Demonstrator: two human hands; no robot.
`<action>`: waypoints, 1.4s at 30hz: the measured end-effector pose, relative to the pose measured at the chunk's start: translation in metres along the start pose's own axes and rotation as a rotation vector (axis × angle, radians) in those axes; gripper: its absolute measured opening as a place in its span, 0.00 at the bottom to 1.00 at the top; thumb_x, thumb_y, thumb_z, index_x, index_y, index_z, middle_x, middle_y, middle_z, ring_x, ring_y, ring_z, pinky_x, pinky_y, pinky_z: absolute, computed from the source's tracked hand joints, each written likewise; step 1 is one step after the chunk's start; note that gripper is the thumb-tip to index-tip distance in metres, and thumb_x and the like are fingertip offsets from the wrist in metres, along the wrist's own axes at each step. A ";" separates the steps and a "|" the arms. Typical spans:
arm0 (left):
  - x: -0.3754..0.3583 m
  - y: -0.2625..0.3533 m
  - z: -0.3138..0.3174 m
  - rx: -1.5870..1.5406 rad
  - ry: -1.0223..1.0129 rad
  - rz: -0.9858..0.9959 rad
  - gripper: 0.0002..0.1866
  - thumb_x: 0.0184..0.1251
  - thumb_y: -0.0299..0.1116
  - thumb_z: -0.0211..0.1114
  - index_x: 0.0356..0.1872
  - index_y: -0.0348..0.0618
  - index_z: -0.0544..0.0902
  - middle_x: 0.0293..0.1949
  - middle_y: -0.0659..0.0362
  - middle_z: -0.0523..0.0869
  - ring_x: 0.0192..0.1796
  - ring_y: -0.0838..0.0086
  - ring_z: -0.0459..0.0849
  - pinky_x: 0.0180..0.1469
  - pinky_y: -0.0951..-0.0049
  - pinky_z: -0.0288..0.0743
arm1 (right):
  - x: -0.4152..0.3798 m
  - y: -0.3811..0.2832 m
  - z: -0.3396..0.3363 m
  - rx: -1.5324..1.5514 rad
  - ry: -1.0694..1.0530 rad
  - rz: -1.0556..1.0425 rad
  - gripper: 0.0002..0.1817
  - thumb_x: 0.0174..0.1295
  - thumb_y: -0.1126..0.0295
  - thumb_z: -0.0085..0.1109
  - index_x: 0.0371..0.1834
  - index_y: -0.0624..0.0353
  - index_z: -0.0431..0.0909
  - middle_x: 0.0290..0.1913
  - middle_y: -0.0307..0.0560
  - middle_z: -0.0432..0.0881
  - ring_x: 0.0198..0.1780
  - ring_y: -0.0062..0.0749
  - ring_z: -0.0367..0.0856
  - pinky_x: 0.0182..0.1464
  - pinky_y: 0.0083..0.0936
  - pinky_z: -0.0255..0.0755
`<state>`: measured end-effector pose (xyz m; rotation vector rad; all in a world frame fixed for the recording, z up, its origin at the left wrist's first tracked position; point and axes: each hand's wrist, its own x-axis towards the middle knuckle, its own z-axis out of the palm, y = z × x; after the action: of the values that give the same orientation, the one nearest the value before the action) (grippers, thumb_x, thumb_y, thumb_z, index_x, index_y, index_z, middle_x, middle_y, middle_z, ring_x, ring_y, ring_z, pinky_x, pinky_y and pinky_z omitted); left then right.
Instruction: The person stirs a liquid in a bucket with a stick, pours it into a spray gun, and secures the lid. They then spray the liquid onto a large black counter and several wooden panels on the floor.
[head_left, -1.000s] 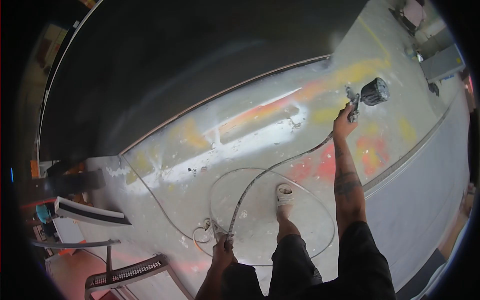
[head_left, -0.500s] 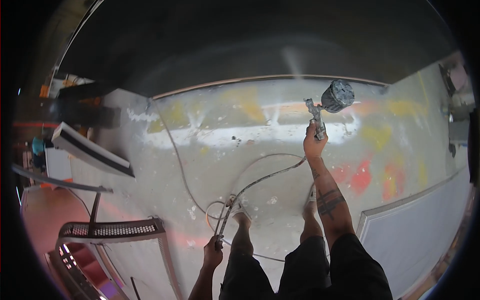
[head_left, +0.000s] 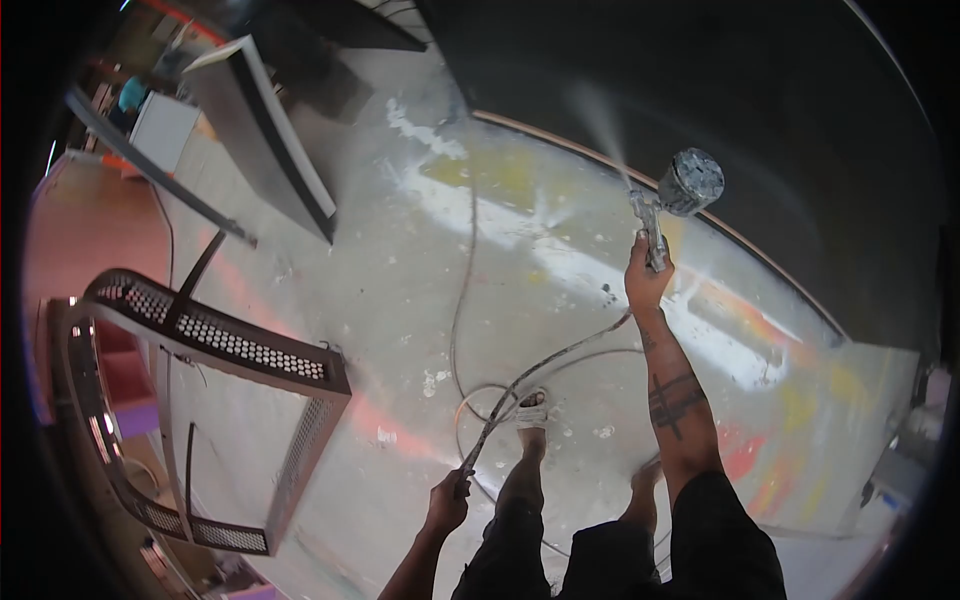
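A spray gun (head_left: 648,225) with a paint-spattered cup (head_left: 692,182) is gripped by my right hand (head_left: 650,278). A pale fan of mist leaves its nozzle toward a large dark panel (head_left: 760,90). From the gun's handle a hose (head_left: 560,352) hangs in a curve down to my left hand (head_left: 448,503), whose fingers are wrapped round it. More of that hose lies looped on the floor by my foot.
Paint-stained floor (head_left: 400,330) spreads below the panel. To the left stand a dark frame with perforated strips (head_left: 250,345), a long grey-and-black panel (head_left: 262,140) and a curved bar (head_left: 150,165). A person in teal (head_left: 132,95) is far off at the upper left.
My view has turned, so the panel's lower edge now slants and the frame at left sits higher. The spray gun stays in my right hand, the hose in my left; mist shows more clearly at the nozzle.
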<state>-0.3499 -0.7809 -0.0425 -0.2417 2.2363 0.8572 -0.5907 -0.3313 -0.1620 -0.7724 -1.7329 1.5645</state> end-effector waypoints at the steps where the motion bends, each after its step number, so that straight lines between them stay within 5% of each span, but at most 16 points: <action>1: 0.003 -0.002 -0.005 -0.031 0.010 0.004 0.11 0.71 0.24 0.56 0.50 0.39 0.81 0.29 0.50 0.85 0.33 0.62 0.86 0.38 0.64 0.78 | 0.002 -0.004 0.025 0.000 -0.025 -0.005 0.08 0.70 0.70 0.60 0.44 0.65 0.80 0.25 0.32 0.77 0.28 0.12 0.71 0.30 0.16 0.64; 6: 0.010 -0.014 -0.026 -0.089 0.069 -0.027 0.11 0.71 0.23 0.56 0.51 0.39 0.81 0.28 0.51 0.84 0.32 0.62 0.86 0.38 0.64 0.78 | 0.006 0.010 0.147 -0.016 -0.004 -0.213 0.08 0.67 0.73 0.64 0.44 0.66 0.83 0.34 0.46 0.88 0.35 0.21 0.83 0.39 0.23 0.75; 8: 0.015 -0.017 -0.030 -0.082 0.049 -0.023 0.12 0.70 0.22 0.55 0.51 0.39 0.80 0.27 0.51 0.84 0.31 0.63 0.85 0.38 0.65 0.78 | 0.004 0.027 0.189 0.152 -0.065 -0.222 0.12 0.64 0.70 0.68 0.47 0.66 0.84 0.34 0.52 0.88 0.33 0.34 0.86 0.38 0.28 0.76; 9: 0.016 -0.024 -0.030 -0.104 0.069 0.001 0.13 0.69 0.21 0.55 0.51 0.39 0.80 0.26 0.52 0.83 0.31 0.63 0.85 0.38 0.66 0.78 | 0.002 0.038 0.208 -0.125 0.118 -0.476 0.16 0.61 0.65 0.70 0.47 0.65 0.85 0.31 0.55 0.87 0.30 0.40 0.85 0.36 0.32 0.76; 12: 0.019 -0.027 -0.030 -0.091 0.030 0.016 0.14 0.67 0.18 0.53 0.51 0.39 0.80 0.25 0.53 0.82 0.30 0.64 0.83 0.37 0.67 0.77 | -0.008 -0.006 0.211 -0.171 -0.170 -0.284 0.19 0.62 0.57 0.67 0.48 0.60 0.82 0.28 0.62 0.84 0.31 0.55 0.86 0.32 0.41 0.76; 16: 0.016 -0.032 -0.025 -0.060 0.025 -0.002 0.13 0.68 0.19 0.52 0.50 0.38 0.80 0.26 0.54 0.81 0.29 0.66 0.82 0.37 0.68 0.76 | -0.019 -0.010 0.184 -0.140 -0.336 -0.158 0.14 0.63 0.58 0.65 0.45 0.53 0.82 0.28 0.60 0.85 0.35 0.58 0.86 0.34 0.40 0.78; 20: 0.013 -0.034 -0.012 -0.031 -0.002 0.043 0.14 0.69 0.19 0.50 0.50 0.38 0.80 0.25 0.55 0.81 0.30 0.67 0.82 0.37 0.69 0.76 | -0.029 0.003 0.117 -0.171 -0.298 -0.103 0.13 0.64 0.61 0.65 0.46 0.55 0.82 0.30 0.59 0.85 0.36 0.57 0.87 0.34 0.38 0.78; 22: 0.009 -0.024 -0.007 -0.003 -0.018 0.059 0.14 0.69 0.19 0.50 0.51 0.38 0.80 0.25 0.55 0.81 0.30 0.68 0.82 0.38 0.69 0.76 | -0.031 0.023 0.076 -0.131 -0.128 -0.158 0.12 0.64 0.65 0.66 0.47 0.57 0.82 0.28 0.54 0.86 0.31 0.43 0.88 0.33 0.32 0.77; 25: 0.002 -0.013 0.006 0.041 -0.045 0.082 0.15 0.68 0.18 0.49 0.51 0.38 0.81 0.26 0.55 0.81 0.30 0.68 0.82 0.39 0.69 0.76 | -0.034 0.035 -0.001 -0.104 -0.018 -0.066 0.09 0.66 0.69 0.64 0.45 0.59 0.82 0.24 0.41 0.82 0.25 0.17 0.75 0.31 0.22 0.72; 34: -0.019 0.041 0.071 0.248 -0.134 0.197 0.13 0.71 0.21 0.51 0.51 0.38 0.81 0.27 0.51 0.83 0.30 0.65 0.83 0.37 0.67 0.77 | -0.042 0.034 -0.239 -0.076 0.363 0.063 0.10 0.69 0.68 0.62 0.46 0.65 0.81 0.24 0.28 0.75 0.24 0.08 0.66 0.26 0.14 0.60; 42: -0.042 0.096 0.170 0.346 -0.239 0.318 0.14 0.71 0.21 0.52 0.51 0.39 0.82 0.27 0.52 0.84 0.30 0.67 0.83 0.38 0.67 0.77 | -0.045 0.048 -0.447 -0.082 0.622 0.032 0.10 0.70 0.67 0.62 0.42 0.65 0.80 0.23 0.28 0.73 0.25 0.09 0.66 0.27 0.15 0.59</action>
<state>-0.2625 -0.6010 -0.0533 0.3681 2.1790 0.6034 -0.2071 -0.0947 -0.1885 -1.1824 -1.3270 1.1078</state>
